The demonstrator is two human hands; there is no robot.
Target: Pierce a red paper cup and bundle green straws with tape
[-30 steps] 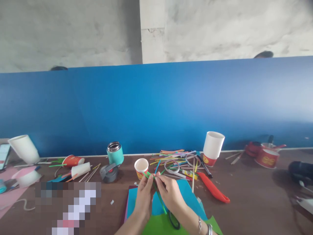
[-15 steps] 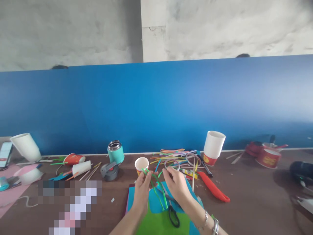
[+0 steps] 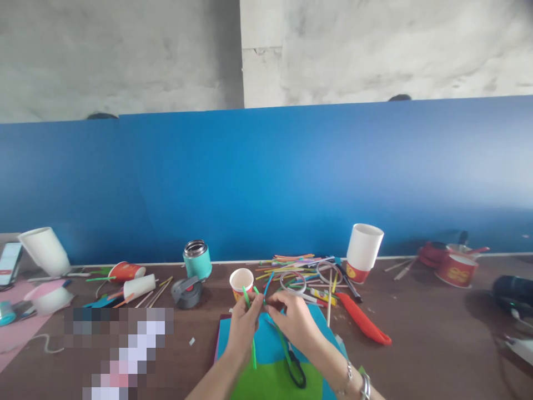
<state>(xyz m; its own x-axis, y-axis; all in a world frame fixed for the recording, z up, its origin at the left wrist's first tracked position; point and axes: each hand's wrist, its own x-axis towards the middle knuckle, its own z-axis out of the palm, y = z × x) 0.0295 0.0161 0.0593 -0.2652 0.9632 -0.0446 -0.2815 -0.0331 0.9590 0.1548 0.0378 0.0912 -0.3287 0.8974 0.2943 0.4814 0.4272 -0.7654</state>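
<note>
My left hand (image 3: 244, 322) is closed in a pinch on thin, bendy green strips (image 3: 254, 353), one end poking up above the fingers and another hanging below the palm. Fingertips of my right hand (image 3: 296, 322) meet the left ones and pinch at the strips too; exactly what lies between them is hidden. One more green length hangs under the right hand. Both hands are above a blue sheet (image 3: 266, 344) and a green sheet (image 3: 266, 382). Scissors with black handles (image 3: 297, 372) lie on these sheets, partly covered by the right hand. A paper cup (image 3: 241, 278) stands just beyond the left hand.
Behind the hands lies a pile of coloured strips (image 3: 287, 266) with tape rolls (image 3: 292, 282). To the right are a red pouch-like object (image 3: 364, 319) and a tall white cup (image 3: 365, 247). A teal flask (image 3: 197, 260) and its grey lid (image 3: 187, 293) stand left. A blue partition (image 3: 266, 183) bounds the back.
My right hand has moved left, so the fingertips of both hands now meet. The looped green strips have shifted and hang farther apart.
</note>
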